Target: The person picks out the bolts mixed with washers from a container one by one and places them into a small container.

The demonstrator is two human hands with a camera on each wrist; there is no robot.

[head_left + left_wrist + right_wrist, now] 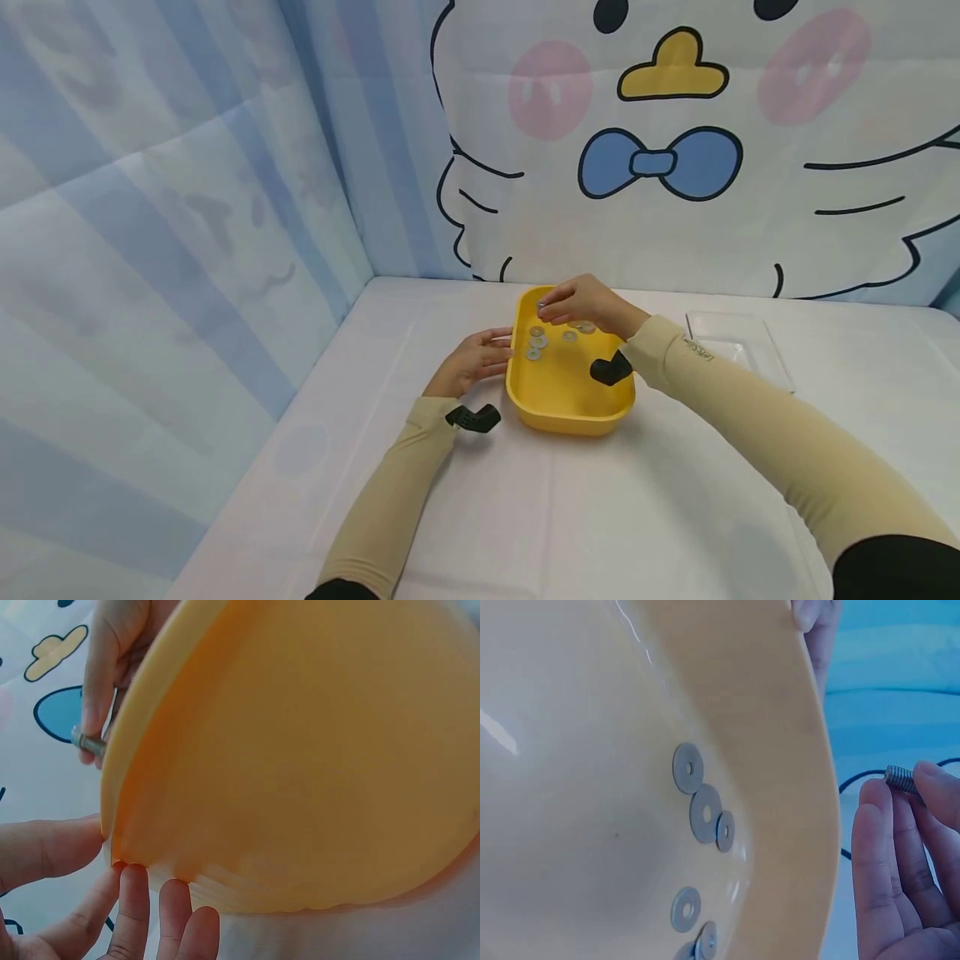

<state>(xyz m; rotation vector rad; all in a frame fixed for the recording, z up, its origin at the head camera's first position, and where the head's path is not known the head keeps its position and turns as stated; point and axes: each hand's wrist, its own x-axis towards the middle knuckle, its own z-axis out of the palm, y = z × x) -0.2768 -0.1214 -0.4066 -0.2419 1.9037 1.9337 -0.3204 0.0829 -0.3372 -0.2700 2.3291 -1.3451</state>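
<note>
A yellow tray stands on the table with several metal washers inside. My left hand is at its left side. In the left wrist view the thumb meets the rim and the fingertips touch the outer wall, pinching the edge. Over the tray's far end, my right hand pinches a small bolt between thumb and fingers. Its threaded end shows in the right wrist view; the left wrist view shows its other end sticking out past the fingers. More washers lie partly under the right hand.
A clear plastic tray or lid lies right of the yellow tray, partly behind the right sleeve. Printed cloth backdrops rise behind and to the left of the white-covered table.
</note>
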